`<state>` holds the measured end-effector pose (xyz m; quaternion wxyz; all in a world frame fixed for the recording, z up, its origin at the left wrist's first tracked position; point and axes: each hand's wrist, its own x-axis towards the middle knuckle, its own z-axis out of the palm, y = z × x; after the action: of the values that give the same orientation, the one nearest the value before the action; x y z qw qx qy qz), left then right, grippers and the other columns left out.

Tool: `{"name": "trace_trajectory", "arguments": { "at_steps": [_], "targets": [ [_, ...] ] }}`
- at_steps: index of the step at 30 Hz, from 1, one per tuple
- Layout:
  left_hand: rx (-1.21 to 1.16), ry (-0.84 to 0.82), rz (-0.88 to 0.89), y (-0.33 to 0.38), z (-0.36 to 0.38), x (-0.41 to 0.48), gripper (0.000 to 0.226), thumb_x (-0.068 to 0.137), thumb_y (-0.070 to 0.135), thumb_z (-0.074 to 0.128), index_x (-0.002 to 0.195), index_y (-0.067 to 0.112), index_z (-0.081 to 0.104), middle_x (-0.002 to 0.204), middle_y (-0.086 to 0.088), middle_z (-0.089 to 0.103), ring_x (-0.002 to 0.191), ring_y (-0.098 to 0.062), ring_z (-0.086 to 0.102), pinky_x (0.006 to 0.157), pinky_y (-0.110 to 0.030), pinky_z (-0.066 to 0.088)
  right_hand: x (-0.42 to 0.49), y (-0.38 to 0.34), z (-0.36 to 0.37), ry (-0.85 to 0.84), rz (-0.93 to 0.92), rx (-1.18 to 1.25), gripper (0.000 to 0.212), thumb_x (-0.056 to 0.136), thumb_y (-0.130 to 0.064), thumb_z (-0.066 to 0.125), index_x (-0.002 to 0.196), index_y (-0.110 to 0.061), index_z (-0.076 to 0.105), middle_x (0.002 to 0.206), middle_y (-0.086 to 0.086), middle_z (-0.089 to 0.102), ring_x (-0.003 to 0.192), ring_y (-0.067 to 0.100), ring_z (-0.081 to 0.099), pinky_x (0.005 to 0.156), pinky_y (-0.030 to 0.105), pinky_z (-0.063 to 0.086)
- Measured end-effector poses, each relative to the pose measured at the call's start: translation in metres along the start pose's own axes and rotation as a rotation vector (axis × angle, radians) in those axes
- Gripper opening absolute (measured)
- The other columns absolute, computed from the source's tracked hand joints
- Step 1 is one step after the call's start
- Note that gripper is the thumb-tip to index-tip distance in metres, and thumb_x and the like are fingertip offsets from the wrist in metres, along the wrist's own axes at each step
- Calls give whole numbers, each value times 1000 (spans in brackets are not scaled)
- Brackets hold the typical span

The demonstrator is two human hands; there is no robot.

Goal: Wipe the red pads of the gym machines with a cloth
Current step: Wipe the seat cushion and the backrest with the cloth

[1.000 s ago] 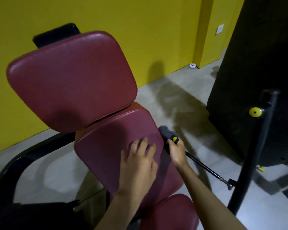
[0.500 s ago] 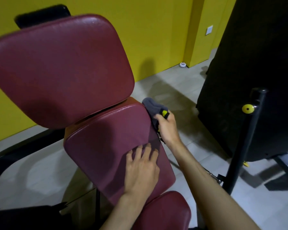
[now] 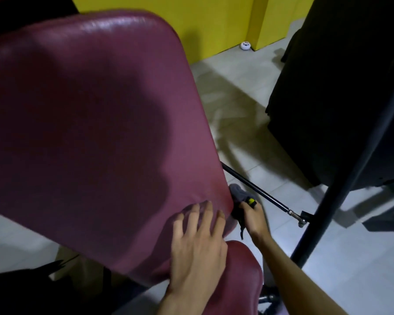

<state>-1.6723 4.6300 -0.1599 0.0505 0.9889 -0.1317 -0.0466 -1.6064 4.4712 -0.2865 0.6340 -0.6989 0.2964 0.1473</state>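
A large red back pad [image 3: 89, 123] fills the left and centre of the head view, very close to the camera. A smaller red seat pad [image 3: 243, 276] lies below it at the bottom. My left hand [image 3: 198, 244] rests flat with spread fingers on the lower part of the back pad. My right hand [image 3: 255, 217] grips a grey cloth [image 3: 238, 193] against the pad's right edge. A yellow and black band sits on one of its fingers.
A thin black rod [image 3: 259, 192] runs from behind the pad to a black upright post [image 3: 341, 189] on the right. A big black machine housing [image 3: 341, 87] stands at the right. Yellow wall [image 3: 214, 21] behind, pale tiled floor [image 3: 248, 114], small white object [image 3: 245, 46] by the wall.
The camera has moved closer and lower, so the upper pad now fills the view. My right hand with the cloth has slid down along the pad's right edge. My left hand stays on the pad.
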Motion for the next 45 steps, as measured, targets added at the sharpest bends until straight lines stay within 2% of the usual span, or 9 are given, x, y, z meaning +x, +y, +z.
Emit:
{"name": "trace_trajectory", "arguments": {
  "at_steps": [10,13,18,21,26,32,38,42,45],
  "targets": [
    [0,-75,-21,12,34,0,46,83,32,60,127,21,65,141,-7,58,127,-31,51,98,-55,43,-3,-89,13,-162,-340,253,36,89,10,47,83,-19,67,65,-7,57,64,11,48,63,26,41],
    [14,-88,10,10,53,-6,49,79,30,69,127,20,66,142,-8,57,128,-31,51,95,-56,43,10,-39,10,-79,-253,214,35,91,16,43,76,-13,56,56,-11,50,52,5,40,51,20,35],
    [26,-109,-16,5,88,-19,51,76,30,71,127,22,68,141,-8,58,124,-32,56,93,-59,41,43,74,13,119,1,167,26,92,3,48,72,-12,55,56,-3,51,53,17,43,53,27,34],
    [-5,-117,-62,9,101,-22,53,74,29,74,126,23,69,139,-6,60,125,-30,57,94,-60,39,59,106,17,189,129,189,18,92,-6,48,77,-11,54,64,10,49,57,25,46,53,32,41],
    [-11,-116,-72,11,107,-24,49,76,29,68,124,24,70,139,-5,60,125,-30,56,95,-60,39,64,124,15,211,405,304,17,94,-5,47,85,-13,59,65,6,58,53,19,56,52,26,45],
    [-7,-104,-86,14,107,-23,48,76,29,61,123,24,70,138,-4,61,124,-30,56,95,-61,38,62,90,10,152,89,242,35,87,9,47,66,-18,55,57,-8,51,55,10,43,48,21,38],
    [-16,-112,-97,17,104,-22,49,78,29,54,123,23,70,137,-4,62,123,-30,57,95,-61,39,52,98,6,135,161,101,15,94,-3,51,85,-1,63,75,8,58,71,20,51,63,32,40],
    [-24,-124,-118,16,93,-22,48,79,32,55,125,23,68,137,-4,60,121,-30,58,90,-58,42,53,70,12,88,159,31,18,77,-26,53,72,-34,68,67,-11,61,69,20,53,66,35,40],
    [-48,-91,-158,14,73,-21,48,76,34,59,121,23,70,133,-3,62,116,-30,60,86,-56,44,39,23,21,39,43,90,19,72,-28,55,79,-32,72,77,-9,71,77,21,62,76,40,48]
  ]
}}
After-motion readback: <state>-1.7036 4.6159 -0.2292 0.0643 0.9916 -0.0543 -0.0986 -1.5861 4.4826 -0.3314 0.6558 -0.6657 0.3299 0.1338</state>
